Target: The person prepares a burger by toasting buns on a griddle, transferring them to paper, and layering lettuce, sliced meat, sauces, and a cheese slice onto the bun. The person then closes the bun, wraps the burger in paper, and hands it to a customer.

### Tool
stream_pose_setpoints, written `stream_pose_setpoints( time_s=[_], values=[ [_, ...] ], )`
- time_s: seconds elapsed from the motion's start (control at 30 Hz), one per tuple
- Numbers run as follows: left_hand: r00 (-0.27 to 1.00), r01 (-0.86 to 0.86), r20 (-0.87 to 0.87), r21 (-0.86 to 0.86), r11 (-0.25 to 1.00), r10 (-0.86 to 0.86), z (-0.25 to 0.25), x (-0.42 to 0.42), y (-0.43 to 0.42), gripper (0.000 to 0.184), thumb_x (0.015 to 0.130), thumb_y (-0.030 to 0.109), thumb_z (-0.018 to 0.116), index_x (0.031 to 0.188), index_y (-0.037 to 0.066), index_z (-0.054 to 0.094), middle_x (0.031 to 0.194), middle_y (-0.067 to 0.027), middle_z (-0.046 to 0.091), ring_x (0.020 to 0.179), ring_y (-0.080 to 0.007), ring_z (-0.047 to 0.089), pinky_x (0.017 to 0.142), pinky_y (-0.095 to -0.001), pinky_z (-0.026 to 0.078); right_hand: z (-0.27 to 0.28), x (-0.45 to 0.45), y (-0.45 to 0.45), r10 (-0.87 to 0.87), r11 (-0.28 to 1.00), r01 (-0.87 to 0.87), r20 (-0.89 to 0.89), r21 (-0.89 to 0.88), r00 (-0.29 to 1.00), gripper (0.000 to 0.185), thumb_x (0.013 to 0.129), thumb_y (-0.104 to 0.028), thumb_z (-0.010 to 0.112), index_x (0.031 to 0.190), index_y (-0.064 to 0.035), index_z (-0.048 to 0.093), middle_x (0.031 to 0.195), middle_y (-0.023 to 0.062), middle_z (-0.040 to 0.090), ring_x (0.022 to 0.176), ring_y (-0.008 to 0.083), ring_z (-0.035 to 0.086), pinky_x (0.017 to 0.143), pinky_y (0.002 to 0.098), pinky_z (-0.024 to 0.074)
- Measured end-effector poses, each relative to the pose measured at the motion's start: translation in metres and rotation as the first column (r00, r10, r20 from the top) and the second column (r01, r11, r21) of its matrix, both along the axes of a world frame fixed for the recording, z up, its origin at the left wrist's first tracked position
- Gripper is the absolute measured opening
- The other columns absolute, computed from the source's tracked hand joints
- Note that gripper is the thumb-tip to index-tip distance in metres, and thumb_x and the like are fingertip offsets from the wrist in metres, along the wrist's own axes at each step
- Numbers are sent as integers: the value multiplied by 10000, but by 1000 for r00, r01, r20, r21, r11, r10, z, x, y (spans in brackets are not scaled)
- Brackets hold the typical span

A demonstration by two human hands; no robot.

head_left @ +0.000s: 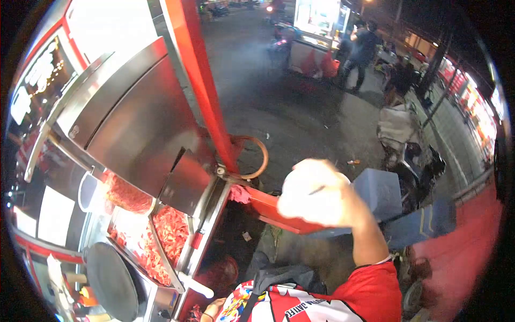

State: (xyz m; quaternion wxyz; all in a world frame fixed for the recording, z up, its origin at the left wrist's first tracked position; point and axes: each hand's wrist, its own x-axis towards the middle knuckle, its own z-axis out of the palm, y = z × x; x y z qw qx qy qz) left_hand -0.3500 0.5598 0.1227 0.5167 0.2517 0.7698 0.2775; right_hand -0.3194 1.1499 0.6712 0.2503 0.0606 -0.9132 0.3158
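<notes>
My right hand (336,189) is raised out in front of the cart, its fingers curled around a bright white shape (303,196). Glare washes out that shape, so its kind does not show. Only a small part of my left hand (213,309) appears at the bottom edge, with its fingers hidden. Just above it, a long knife lies across the meat tray, its white handle (196,285) sticking out over the front rail. Shaved reddish meat (170,236) fills the tray under the blade. Behind it is a larger mass of meat (127,194) beside the metal shield.
A round dark griddle (111,280) stands left of the tray. The steel shield (145,118) and a red post (201,80) rise at the cart's corner. Blue-grey boxes (375,190) sit beyond my right arm. Across the road, a person (362,51) stands by a lit stall.
</notes>
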Motion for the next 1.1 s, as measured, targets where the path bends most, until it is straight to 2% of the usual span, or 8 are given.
stream_pose_setpoints(
  time_s=[0.13, 0.2, 0.27, 0.67, 0.77, 0.93, 1.0, 1.1],
  values=[
    [889, 281, -432, 259, 924, -149, -34, 24, -19, 197, 941, 230, 609, 1047, 108, 723, 863, -46, 715, 833, -220, 681, 734, -374, 548, 40, -49, -61, 540, 840, -531, -83, 106, 838, 391, 727, -190, 785, 1083, -64, 684, 1215, 159, 633, 1136, 377, 599, 938, 453, 493],
    [941, -337, -61, -51, 940, 334, -32, 67, -30, 178, 910, 223, 620, 1022, 125, 717, 831, -22, 698, 774, -198, 666, 660, -385, 540, 54, -62, -91, 700, 709, -686, -48, 167, 712, 341, 775, -174, 732, 1096, -69, 688, 1185, 148, 650, 1120, 362, 622, 906, 439, 512],
    [576, -669, 168, -466, 580, 800, -32, 96, -34, 162, 878, 217, 631, 997, 141, 710, 800, 1, 680, 716, -177, 651, 587, -395, 532, 64, -74, -125, 817, 571, -770, -106, 283, 567, 312, 806, -162, 689, 1111, -93, 687, 1168, 119, 656, 1115, 320, 631, 898, 403, 526],
    [42, -759, 135, -640, 120, 990, -16, 328, -17, 324, 897, 284, 579, 1184, 174, 681, 1028, -34, 704, 787, -228, 687, 661, -419, 559, 48, -114, -235, 897, 272, -897, -429, 349, 105, 313, 696, -157, 707, 1001, -89, 721, 1113, 190, 636, 920, 295, 644, 755, 323, 578],
    [-2, -734, 112, -675, 75, 994, -13, 349, -1, 307, 901, 292, 567, 1141, 159, 705, 1037, -57, 724, 780, -217, 687, 675, -420, 561, 49, -116, -251, 922, 127, -944, -386, 304, -1, 317, 695, -154, 717, 1004, -84, 722, 1125, 198, 632, 904, 297, 645, 734, 321, 575],
    [273, -881, -141, -434, 189, 952, -47, 341, -14, 285, 883, 307, 596, 1042, 123, 745, 1061, -130, 740, 890, -238, 712, 807, -401, 563, 49, -113, -281, 933, -89, -976, -327, 201, -152, 323, 710, -154, 729, 1025, -81, 715, 1131, 199, 635, 895, 291, 646, 708, 317, 571],
    [11, -869, -55, -495, -18, 998, -14, 304, -8, 322, 868, 331, 640, 1095, 121, 732, 1097, -142, 732, 1029, -275, 697, 910, -399, 534, 59, -112, -290, 950, -166, -969, -235, 180, -206, 332, 737, -159, 723, 1065, -108, 719, 1132, 191, 652, 903, 269, 658, 728, 301, 576],
    [61, -945, -208, -327, -10, 976, 31, 264, -3, 371, 851, 342, 690, 1138, 108, 711, 1131, -151, 721, 1102, -292, 671, 963, -384, 510, 74, -114, -300, 957, -252, -948, -94, 196, -274, 361, 778, -162, 708, 1138, -164, 736, 1132, 175, 682, 909, 228, 681, 774, 274, 589]
  ],
)
